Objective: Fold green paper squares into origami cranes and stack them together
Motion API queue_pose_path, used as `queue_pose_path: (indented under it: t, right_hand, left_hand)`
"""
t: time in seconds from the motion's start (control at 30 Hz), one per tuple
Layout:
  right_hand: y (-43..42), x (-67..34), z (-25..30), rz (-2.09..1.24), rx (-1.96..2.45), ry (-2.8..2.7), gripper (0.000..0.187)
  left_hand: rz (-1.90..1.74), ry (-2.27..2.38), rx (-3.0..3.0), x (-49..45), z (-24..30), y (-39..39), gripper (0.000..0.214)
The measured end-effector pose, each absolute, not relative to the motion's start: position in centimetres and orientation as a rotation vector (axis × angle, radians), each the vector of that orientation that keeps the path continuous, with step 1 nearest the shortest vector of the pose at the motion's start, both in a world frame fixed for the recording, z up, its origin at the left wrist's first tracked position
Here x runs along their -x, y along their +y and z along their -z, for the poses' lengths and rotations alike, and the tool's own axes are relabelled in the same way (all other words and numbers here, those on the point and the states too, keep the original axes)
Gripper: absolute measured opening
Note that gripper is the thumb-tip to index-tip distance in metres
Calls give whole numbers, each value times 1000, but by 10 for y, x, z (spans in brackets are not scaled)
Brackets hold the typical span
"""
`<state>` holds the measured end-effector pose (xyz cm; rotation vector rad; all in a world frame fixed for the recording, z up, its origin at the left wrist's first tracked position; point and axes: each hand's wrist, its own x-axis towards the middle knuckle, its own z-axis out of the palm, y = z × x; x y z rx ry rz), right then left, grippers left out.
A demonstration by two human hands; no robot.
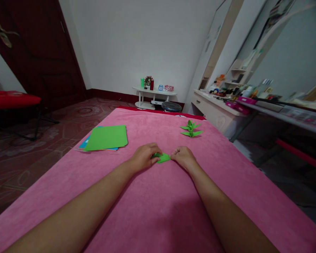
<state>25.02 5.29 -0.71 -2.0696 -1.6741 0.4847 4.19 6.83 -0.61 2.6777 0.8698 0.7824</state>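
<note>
A small folded piece of green paper (163,158) lies between my hands on the pink cloth (158,203). My left hand (145,156) is closed on its left end, with the fingers over the top and the thumb at the near side. At the right tip of the paper, my right hand (183,156) pinches with thumb and forefinger, the other fingers curled. Beyond my right hand stand a few folded green paper cranes (191,133), close together with pointed ends. To the left rests a stack of square paper sheets (107,137), green on top with blue showing underneath.
A white dressing table (218,105) crowded with bottles runs along the right. At the far wall is a low white shelf (155,90) holding a cup, a red bottle and a small clock. A red folding chair (13,100) stands left, near a dark door (34,45).
</note>
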Motion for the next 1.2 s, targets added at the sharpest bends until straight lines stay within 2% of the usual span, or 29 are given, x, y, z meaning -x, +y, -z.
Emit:
queue_pose_path:
  t: [0.1, 0.3, 0.47, 0.57, 0.67, 0.8, 0.87, 1.2]
  right_hand:
    - [55, -254, 12, -487, 2029, -1658, 8]
    - [58, -267, 17, -504, 1994, -1650, 4]
    - [55, -275, -1, -456, 1970, -1669, 8]
    - [43, -251, -14, -347, 1905, -1697, 27]
    - [21, -205, -13, -149, 1651, -1882, 65]
    - [-4, -163, 4, -296, 1638, -2108, 93]
    - [-10, -165, 10, -321, 1673, -2179, 99]
    - [-8, -247, -7, -115, 1915, -2392, 77]
  left_hand:
    - [-743, 812, -2708, -42, 6, 68, 27]
    - [-704, 825, -2756, -43, 11, 73, 24]
    - [-734, 873, -2774, -44, 13, 71, 20]
    - [-747, 887, -2797, -45, 11, 69, 21]
    - [-701, 941, -2788, -45, 9, 69, 19]
    - [-624, 979, -2817, -45, 10, 70, 15]
    - [-672, 966, -2828, -45, 11, 70, 16]
    - [-784, 897, -2763, -44, 17, 71, 19]
